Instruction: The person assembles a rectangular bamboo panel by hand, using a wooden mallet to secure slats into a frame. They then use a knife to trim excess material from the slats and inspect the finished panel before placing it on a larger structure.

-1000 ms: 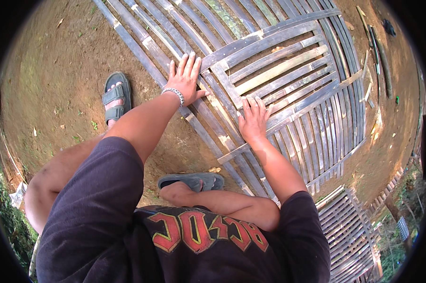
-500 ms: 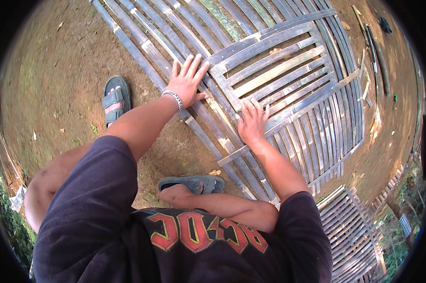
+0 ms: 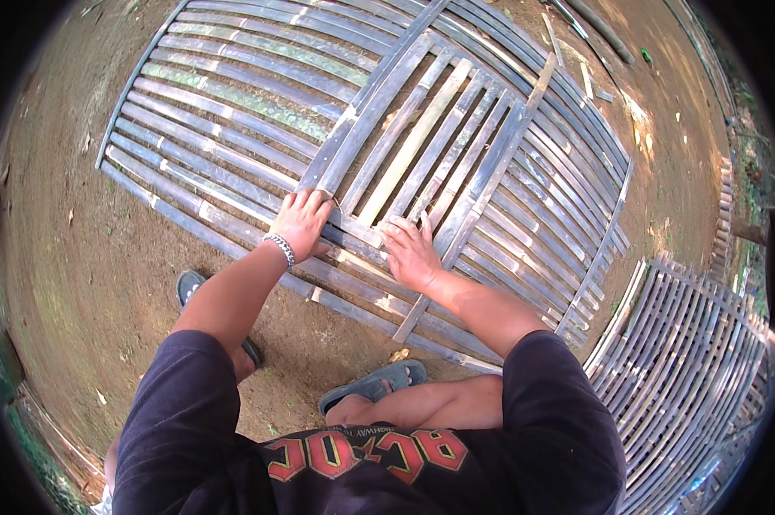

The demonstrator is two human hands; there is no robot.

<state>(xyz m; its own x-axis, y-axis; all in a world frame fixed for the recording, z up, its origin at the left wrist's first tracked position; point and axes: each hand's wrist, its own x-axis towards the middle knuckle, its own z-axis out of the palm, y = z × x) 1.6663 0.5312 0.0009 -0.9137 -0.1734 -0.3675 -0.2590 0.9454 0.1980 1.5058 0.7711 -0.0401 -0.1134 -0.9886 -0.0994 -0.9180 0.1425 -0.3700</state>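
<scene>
A small panel of bamboo slats (image 3: 415, 137) lies within a larger bamboo slat frame (image 3: 224, 112) on the ground before me. My left hand (image 3: 302, 225), a chain bracelet at its wrist, has its fingers bent over the panel's near left corner. At the same near edge, further right, my right hand (image 3: 409, 253) curls its fingers around the edge piece by the slat ends. The undersides of both hands' grips are hidden. A crosswise bamboo strip (image 3: 478, 202) runs along the panel's right side.
Another bamboo slat frame (image 3: 688, 360) lies at the lower right. Loose bamboo strips (image 3: 587, 81) and a pole (image 3: 602, 30) rest on the dirt at the far right. My sandalled feet stand near the frame's close edge, the right sandal (image 3: 375, 386) nearest to it.
My left hand has gone from spread on the slats to bent over the panel's corner. My right hand stays at the near edge. The view has turned, showing more of the frame's left side.
</scene>
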